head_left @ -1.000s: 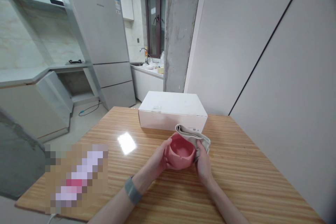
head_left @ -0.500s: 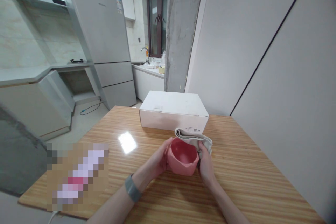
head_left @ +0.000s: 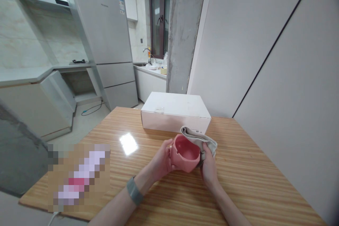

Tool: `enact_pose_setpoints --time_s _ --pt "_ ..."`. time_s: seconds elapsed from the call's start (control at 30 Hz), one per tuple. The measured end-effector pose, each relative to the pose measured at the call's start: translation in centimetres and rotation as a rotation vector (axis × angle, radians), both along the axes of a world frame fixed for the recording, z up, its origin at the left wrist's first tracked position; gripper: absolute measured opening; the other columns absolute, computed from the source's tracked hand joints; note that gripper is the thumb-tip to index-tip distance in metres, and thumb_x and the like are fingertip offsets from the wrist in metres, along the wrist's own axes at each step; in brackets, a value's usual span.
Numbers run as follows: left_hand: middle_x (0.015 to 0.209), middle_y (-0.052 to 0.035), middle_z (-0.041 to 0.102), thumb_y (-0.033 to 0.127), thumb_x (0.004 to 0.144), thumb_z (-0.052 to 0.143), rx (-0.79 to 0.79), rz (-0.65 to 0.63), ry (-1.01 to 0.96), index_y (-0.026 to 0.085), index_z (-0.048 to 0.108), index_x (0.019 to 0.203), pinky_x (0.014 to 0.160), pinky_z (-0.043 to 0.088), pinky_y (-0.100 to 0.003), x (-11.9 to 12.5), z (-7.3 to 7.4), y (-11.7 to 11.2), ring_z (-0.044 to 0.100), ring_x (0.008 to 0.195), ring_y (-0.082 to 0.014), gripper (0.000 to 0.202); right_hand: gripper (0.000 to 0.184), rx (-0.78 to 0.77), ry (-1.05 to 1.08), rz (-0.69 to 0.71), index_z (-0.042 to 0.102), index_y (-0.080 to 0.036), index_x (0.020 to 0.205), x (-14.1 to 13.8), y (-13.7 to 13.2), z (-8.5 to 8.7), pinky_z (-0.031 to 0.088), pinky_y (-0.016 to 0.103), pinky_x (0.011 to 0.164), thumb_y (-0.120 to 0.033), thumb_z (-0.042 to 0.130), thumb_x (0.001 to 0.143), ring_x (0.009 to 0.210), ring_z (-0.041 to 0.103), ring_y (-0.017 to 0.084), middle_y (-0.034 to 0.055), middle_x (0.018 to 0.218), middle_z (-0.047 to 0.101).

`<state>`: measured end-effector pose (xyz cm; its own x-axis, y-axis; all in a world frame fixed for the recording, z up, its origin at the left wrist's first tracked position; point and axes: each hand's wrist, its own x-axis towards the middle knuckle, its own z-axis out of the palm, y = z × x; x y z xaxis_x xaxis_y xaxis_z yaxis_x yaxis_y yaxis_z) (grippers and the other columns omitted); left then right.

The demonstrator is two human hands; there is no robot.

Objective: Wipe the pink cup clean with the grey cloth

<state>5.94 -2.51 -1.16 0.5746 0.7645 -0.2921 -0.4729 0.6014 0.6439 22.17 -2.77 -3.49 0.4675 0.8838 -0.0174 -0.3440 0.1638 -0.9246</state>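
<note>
Wooden worktop (head_left: 251, 187) beneath us, white box (head_left: 176, 113) just behind, and we're gripping a pink bowl (head_left: 185, 153) in our left hand (head_left: 161, 160) while our right hand (head_left: 209, 168) clutches a grey cloth (head_left: 202, 140) against it!

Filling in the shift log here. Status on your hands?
Left hand gripping pink bowl. Right hand holding grey cloth against it. White box just behind the cloth.
</note>
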Motion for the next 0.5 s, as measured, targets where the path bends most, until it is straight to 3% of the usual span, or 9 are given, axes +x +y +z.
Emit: enact_pose_setpoints --time_s 0.07,0.13,0.4,0.5 --pt "0.091 -0.0085 0.075 0.06 0.085 0.051 -0.024 -0.029 0.096 0.013 0.068 0.111 0.056 0.052 -0.024 -0.2 -0.4 0.2 0.069 0.072 -0.0187 0.056 0.038 -0.002 -0.003 0.016 0.072 -0.023 0.102 0.1 0.1 -0.1 0.042 0.041 0.103 -0.051 0.063 0.079 0.106 0.066 0.025 0.0005 0.103 0.077" --pt "0.093 -0.0071 0.075 0.06 0.084 0.056 -0.016 -0.012 0.141 0.015 0.068 0.112 0.054 0.051 -0.022 -0.4 -0.8 0.5 0.07 0.073 -0.0184 0.055 0.039 0.008 0.01 0.053 0.072 -0.022 0.103 0.0 0.1 -0.3 0.043 0.041 0.103 -0.051 0.063 0.078 0.107 0.066 0.026 0.0016 0.104 0.076" --pt "0.111 -0.0105 0.073 0.052 0.086 0.056 0.011 0.184 0.122 0.015 0.065 0.12 0.064 0.056 -0.027 -0.2 -1.0 0.4 0.071 0.091 -0.023 0.051 0.04 0.041 0.029 0.128 0.071 -0.022 0.105 -1.2 -0.4 0.4 0.04 0.043 0.105 -0.052 0.063 0.078 0.109 0.063 0.026 0.0025 0.107 0.075" --pt "0.116 -0.0115 0.071 0.042 0.086 0.061 0.037 0.17 0.035 0.015 0.063 0.122 0.076 0.057 -0.029 0.1 -0.6 0.0 0.068 0.102 -0.0244 0.045 0.037 0.064 0.005 0.071 0.072 -0.023 0.102 -1.2 -0.6 0.7 0.039 0.04 0.106 -0.05 0.064 0.079 0.115 0.06 0.025 0.0015 0.106 0.075"
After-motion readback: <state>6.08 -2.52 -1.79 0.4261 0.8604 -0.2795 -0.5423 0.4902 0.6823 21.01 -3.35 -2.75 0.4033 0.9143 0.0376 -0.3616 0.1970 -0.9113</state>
